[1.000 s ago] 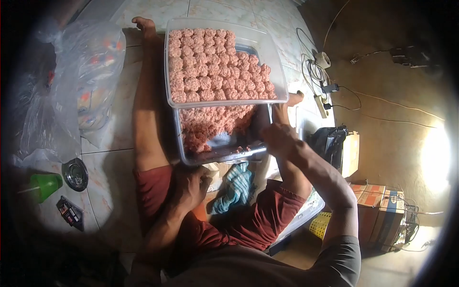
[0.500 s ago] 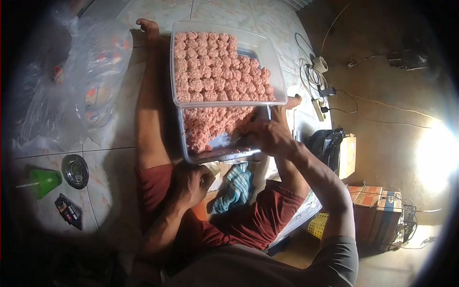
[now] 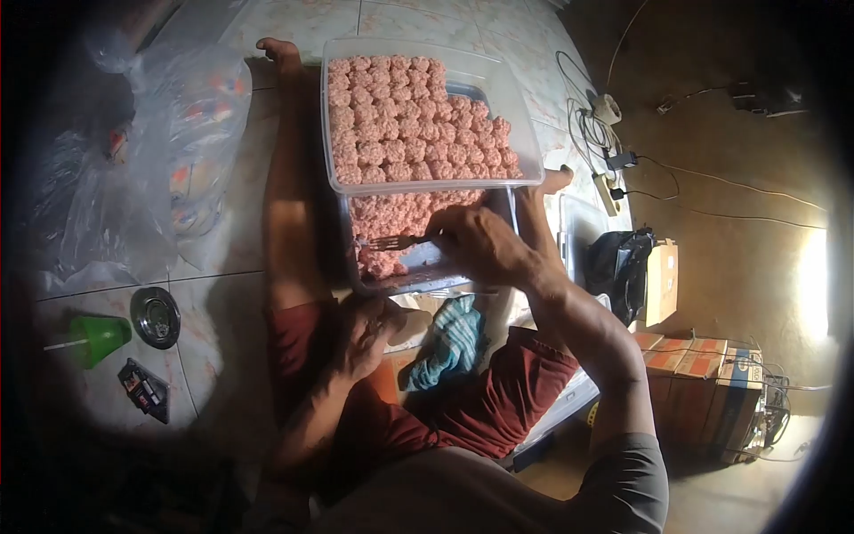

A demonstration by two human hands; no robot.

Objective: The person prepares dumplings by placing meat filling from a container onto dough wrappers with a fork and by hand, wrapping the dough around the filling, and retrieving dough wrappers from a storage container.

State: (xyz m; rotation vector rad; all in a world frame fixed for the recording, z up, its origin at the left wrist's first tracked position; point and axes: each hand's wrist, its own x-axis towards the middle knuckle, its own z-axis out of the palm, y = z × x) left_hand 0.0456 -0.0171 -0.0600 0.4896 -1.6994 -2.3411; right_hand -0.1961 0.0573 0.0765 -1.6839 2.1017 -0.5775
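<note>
The right hand (image 3: 485,240) holds a pronged metal fork (image 3: 391,242).

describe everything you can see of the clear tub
The clear tub is a rectangular, see-through box, apparently plastic, with rounded corners and a pale rim. Packed rows of rough pink lumps fill most of it, leaving a gap at the far right corner. It sits upright, open-topped, overlapping the far part of the lower tray, between the person's legs. Neither hand appears to touch it.
</note>
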